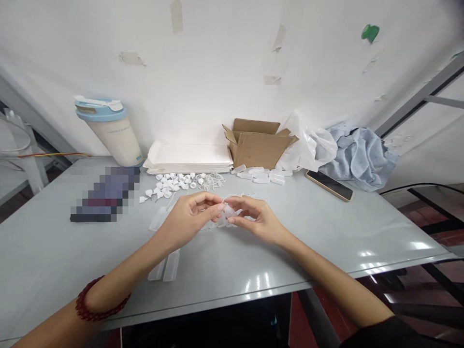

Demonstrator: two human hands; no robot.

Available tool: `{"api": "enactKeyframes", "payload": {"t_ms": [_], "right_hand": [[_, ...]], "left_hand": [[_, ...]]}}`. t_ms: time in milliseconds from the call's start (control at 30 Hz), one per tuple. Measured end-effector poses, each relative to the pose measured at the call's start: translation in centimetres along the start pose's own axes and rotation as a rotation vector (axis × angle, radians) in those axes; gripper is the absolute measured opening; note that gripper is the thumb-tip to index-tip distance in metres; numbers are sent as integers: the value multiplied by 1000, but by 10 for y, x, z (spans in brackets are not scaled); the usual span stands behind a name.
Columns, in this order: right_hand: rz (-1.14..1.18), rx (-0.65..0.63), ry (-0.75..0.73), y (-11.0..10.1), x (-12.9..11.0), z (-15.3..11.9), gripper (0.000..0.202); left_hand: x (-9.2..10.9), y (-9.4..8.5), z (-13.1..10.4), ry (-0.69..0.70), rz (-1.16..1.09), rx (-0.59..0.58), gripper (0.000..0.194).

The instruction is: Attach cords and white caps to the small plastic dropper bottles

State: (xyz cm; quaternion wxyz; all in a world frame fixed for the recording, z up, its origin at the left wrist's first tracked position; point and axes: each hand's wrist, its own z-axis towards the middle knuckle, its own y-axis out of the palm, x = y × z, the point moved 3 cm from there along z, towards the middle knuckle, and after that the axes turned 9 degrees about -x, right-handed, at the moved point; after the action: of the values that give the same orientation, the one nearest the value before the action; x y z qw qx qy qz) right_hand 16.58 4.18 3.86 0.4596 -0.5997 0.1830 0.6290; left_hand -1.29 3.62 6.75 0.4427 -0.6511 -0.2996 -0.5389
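Near the middle of the grey table [232, 261], my left hand [192, 215] and my right hand [259, 217] meet with curled fingers. Between thumb and fingers, my right hand holds a small translucent plastic piece [229, 211]. My left fingertips pinch at its top, where a thin pale loop shows; what exactly they grip is too small to tell. Translucent flat pieces [171, 266] lie below my left hand, and another [157, 220] lies left of it. White caps [170, 183], pale cord loops [213, 181] and small clear bottles [261, 176] lie beyond my hands.
Along the wall stand a tumbler [112, 133], stacked white sheets [190, 157], an open cardboard box [257, 147], a plastic bag [308, 145] and a blue cloth [358, 157]. A phone [330, 185] lies at the right, a blurred dark item [107, 193] at the left.
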Motion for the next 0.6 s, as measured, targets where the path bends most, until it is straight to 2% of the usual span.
{"api": "enactKeyframes", "payload": {"t_ms": [267, 600], "right_hand": [[25, -21, 22, 0, -3, 0, 35], [62, -40, 23, 3, -1, 0, 39]], "left_hand": [[-1, 4, -2, 17, 66, 31, 16], [-7, 9, 0, -23, 140, -18, 25]]}}
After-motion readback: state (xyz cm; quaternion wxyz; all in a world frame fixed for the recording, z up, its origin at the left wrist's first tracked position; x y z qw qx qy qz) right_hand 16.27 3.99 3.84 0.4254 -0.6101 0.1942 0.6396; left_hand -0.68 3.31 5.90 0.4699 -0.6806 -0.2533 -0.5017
